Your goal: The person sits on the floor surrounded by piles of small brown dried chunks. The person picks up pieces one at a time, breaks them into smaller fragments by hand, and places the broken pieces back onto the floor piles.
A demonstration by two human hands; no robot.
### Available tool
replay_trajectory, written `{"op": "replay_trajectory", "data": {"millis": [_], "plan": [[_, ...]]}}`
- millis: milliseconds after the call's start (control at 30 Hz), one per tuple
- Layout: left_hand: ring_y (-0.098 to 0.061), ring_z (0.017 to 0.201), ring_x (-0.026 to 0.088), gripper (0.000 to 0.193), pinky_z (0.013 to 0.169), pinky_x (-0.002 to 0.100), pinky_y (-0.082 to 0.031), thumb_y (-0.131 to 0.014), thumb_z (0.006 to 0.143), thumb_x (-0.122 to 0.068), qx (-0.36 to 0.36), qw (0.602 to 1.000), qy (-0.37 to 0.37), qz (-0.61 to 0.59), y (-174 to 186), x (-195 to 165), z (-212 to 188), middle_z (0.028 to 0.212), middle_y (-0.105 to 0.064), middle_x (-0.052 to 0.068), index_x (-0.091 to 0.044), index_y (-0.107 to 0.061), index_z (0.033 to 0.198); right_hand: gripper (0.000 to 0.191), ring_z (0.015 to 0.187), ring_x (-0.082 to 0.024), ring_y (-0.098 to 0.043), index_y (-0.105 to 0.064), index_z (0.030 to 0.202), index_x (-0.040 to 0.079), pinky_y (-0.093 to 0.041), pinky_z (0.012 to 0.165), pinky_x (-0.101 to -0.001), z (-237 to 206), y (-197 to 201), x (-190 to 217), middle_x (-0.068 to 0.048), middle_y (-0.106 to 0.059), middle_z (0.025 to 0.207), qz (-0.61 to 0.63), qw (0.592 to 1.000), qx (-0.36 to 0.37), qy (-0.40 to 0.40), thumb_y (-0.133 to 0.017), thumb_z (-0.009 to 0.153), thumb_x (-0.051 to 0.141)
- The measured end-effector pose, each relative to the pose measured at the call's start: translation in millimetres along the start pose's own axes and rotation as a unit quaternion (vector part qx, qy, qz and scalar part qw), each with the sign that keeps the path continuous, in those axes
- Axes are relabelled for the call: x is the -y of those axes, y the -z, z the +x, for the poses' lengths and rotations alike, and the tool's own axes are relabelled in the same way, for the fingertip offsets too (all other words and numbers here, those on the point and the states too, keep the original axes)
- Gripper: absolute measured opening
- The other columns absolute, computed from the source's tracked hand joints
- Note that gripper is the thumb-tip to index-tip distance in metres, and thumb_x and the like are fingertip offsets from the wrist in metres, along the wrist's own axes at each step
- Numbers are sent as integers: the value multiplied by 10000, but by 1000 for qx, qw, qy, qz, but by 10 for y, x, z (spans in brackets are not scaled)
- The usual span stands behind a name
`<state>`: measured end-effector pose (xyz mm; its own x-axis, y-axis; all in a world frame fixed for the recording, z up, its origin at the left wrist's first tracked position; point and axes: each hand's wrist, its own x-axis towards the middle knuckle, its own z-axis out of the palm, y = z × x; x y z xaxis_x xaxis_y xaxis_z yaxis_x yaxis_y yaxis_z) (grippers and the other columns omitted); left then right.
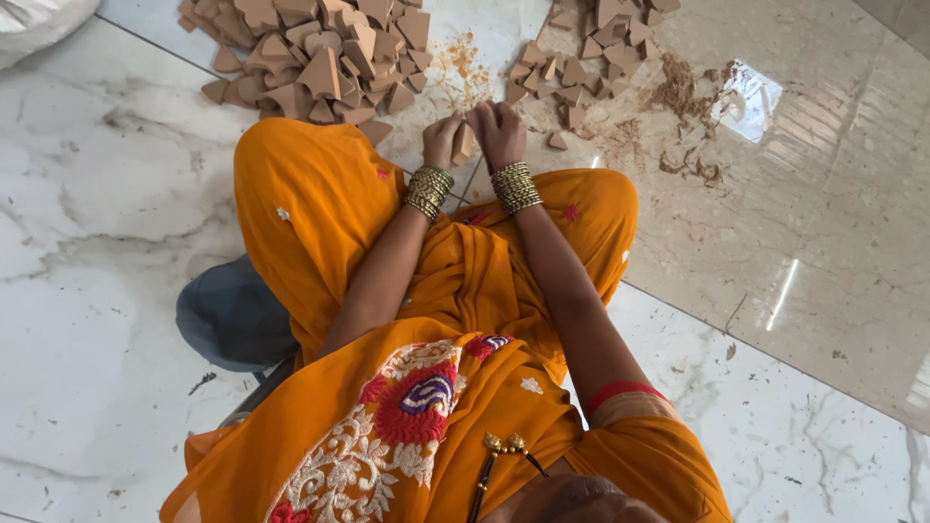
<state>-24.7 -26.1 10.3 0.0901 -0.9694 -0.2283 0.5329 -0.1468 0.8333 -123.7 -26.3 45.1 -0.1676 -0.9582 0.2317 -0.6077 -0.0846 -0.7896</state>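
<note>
I sit on the floor in orange cloth, knees apart. My left hand [443, 138] and my right hand [500, 131] meet in front of me, both closed around one small brown clay piece [465, 143] held between them. Stacks of gold and green bangles ring both wrists. A large heap of brown clay pieces [315, 53] lies on the floor just beyond my left knee. A flatter spread of smaller clay pieces [581, 58] lies beyond my right hand.
Brown clay dust and crumbs [683, 107] are scattered on the glossy marble floor at the right. A white sack [34, 21] shows at the top left corner. A grey cushion [232, 315] lies under my left leg.
</note>
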Motion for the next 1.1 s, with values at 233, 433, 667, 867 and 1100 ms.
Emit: {"op": "replay_trajectory", "data": {"millis": [233,433,667,867,1100], "plan": [[-627,691,126,183,589,254,-521,-569,1007,-103,-88,995,-13,-39,53,-62,66,849,-673,58,2,-625,1145,366,535,-122,-522,-663,794,20,-445,491,-328,-42,-40,-14,-72,-612,623,35,986,160,-4,-679,989,329],[-610,706,102,205,609,241,-516,-576,992,-69,-22,995,2,-93,8,-26,31,913,-644,58,0,-583,1185,385,569,-80,-483,-661,752,-7,-416,508,-324,-2,-26,-25,-59,-593,614,112,988,106,-3,-713,985,296],[-517,526,71,219,392,208,-406,-551,984,-84,-88,995,34,12,18,-62,37,877,-676,62,-23,-618,1184,266,557,-47,-589,-752,923,40,-496,491,-285,-63,-29,16,-13,-701,678,113,982,140,-60,-653,952,285],[-569,589,83,191,446,208,-444,-513,1070,-192,-90,993,60,46,60,-63,60,888,-674,57,-85,-580,1213,311,593,-63,-622,-770,946,20,-509,537,-291,-23,-48,9,-31,-714,708,88,985,145,11,-643,965,303],[-626,1014,152,298,887,323,-544,-556,1040,-175,138,988,19,-64,-33,-15,9,1135,-623,61,-83,-495,1317,421,546,-101,-539,-723,816,-43,-444,523,-339,75,86,-83,-101,-631,588,75,997,-14,-20,-688,981,342]]}}
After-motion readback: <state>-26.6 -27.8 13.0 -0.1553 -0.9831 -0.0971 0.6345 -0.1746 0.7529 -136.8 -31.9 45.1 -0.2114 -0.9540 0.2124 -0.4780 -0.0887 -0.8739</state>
